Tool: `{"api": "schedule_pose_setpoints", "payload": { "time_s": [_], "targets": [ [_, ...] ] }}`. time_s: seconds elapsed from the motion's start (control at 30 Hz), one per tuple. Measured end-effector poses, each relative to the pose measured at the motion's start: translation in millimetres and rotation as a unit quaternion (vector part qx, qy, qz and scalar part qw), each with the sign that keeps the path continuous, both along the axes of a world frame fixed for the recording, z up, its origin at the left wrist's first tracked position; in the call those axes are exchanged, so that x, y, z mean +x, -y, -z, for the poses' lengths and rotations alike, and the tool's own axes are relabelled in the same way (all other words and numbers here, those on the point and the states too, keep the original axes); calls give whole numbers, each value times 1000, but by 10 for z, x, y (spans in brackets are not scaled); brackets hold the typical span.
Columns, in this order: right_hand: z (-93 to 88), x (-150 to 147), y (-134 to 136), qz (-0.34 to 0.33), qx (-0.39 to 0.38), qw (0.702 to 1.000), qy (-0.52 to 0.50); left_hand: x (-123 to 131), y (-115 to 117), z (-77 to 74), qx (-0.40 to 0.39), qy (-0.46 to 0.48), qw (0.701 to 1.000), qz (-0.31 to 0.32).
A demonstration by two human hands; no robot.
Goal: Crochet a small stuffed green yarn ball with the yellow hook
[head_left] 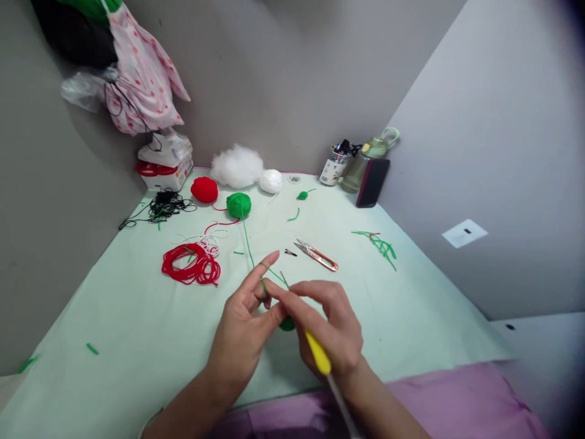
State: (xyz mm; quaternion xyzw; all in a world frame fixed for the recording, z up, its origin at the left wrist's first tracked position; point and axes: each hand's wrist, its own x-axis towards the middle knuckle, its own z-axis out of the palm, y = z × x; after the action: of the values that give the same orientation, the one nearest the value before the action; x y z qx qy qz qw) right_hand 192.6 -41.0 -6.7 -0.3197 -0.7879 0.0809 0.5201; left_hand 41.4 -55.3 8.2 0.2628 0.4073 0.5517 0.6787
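Observation:
My left hand [244, 332] pinches a small green crocheted piece [287, 324], mostly hidden behind the fingers. Green yarn [247, 238] loops round its raised index finger and runs back to a green yarn ball [238, 205]. My right hand [331, 323] is closed on a crochet hook [319, 353] with a yellow grip; the metal tip pokes up beside the left fingertips, where the yarn strand meets it. Just beyond the hands lie orange-handled thread snips [320, 256] and a small dark clip [290, 252].
Red yarn [191, 263] lies coiled at left, near a black cord tangle [167, 204]. Behind are a red ball [204, 190], white stuffing [237, 166] and a white ball [270, 181]. A phone [372, 183] leans against a bottle [359, 174]; green scraps [381, 245] lie at right.

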Motion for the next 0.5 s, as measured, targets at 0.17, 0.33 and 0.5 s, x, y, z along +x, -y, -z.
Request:
{"api": "schedule_pose_setpoints", "payload": {
  "time_s": [0.17,0.33,0.5],
  "targets": [
    [-19,61,-19,-44,-110,981,-155,-59,-33,-22,-41,116,991,59],
    [-158,55,-74,-152,-272,893,-325,-83,-50,-50,-6,70,996,60],
    [-85,-26,-95,-165,-336,873,-314,-55,-27,-19,8,41,997,72]
  ]
}}
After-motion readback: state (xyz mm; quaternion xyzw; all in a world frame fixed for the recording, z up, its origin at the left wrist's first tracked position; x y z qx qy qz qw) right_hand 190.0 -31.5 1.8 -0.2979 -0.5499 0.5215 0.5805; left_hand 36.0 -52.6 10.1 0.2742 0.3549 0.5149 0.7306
